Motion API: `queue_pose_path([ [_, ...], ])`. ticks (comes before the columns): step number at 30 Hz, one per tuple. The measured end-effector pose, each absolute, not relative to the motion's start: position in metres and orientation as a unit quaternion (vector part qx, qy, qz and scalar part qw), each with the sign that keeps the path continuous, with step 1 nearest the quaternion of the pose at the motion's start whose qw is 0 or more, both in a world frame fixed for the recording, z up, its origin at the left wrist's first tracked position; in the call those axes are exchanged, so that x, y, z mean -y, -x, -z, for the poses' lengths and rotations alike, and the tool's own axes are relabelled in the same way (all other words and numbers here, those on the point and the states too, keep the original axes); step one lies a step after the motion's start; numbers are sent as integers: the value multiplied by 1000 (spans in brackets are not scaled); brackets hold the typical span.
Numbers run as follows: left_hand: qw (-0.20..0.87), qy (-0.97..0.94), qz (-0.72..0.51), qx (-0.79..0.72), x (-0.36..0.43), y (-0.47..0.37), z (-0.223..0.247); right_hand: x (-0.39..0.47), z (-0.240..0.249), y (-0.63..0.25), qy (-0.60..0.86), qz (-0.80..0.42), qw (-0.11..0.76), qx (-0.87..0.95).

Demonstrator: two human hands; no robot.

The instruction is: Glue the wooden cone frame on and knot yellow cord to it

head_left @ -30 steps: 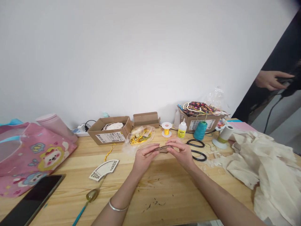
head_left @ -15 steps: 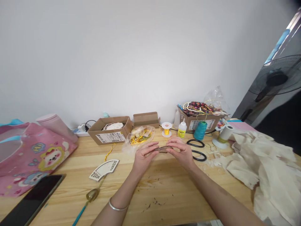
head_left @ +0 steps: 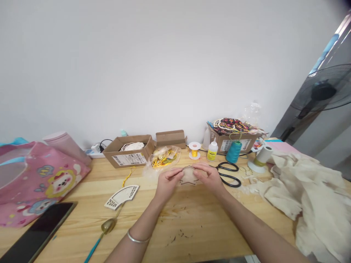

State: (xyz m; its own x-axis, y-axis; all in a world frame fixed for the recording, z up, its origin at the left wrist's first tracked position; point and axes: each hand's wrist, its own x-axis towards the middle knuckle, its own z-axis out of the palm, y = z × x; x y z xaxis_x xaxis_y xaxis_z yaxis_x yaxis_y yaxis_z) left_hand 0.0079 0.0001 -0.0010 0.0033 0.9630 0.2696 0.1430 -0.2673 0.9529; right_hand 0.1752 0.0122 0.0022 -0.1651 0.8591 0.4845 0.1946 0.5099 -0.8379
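Note:
Between my two hands is a small, thin wooden cutout (head_left: 188,176) with a curved top and a pointed lower edge. My left hand (head_left: 168,182) pinches its left side, and my right hand (head_left: 208,177) pinches the right side. The fingers cover parts of both ends. Just right of my right hand lie black-handled scissors (head_left: 231,180), their blades hidden. Beyond the hands are a yellow-labelled glue bottle (head_left: 212,150), a spool of yellow thread (head_left: 194,150) and a clear bag of yellow cords (head_left: 164,157). A fan-shaped wooden piece (head_left: 122,196) with a yellow cord lies to the left.
Cardboard boxes (head_left: 128,162) stand along the wall, one at right piled with patterned pieces (head_left: 233,126). A teal thread cone (head_left: 233,152) and cream cloth (head_left: 309,204) are at right. A phone (head_left: 38,230), a pink bag (head_left: 46,182) and a blue-ended tassel (head_left: 109,225) are at left.
The wooden cutout has tilted from nearly edge-on to showing its flat face. Both hands have turned with it and keep their hold.

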Motion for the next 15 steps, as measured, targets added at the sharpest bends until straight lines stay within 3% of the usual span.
queue_pose_path([
  [5, 473, -459, -569, -491, -4, -4, 3, -14, -1, -174, 441, -362, 479, 667],
  [15, 551, -411, -582, -434, -2, -5, 3, -14, 2, -174, 408, -484, 429, 645],
])
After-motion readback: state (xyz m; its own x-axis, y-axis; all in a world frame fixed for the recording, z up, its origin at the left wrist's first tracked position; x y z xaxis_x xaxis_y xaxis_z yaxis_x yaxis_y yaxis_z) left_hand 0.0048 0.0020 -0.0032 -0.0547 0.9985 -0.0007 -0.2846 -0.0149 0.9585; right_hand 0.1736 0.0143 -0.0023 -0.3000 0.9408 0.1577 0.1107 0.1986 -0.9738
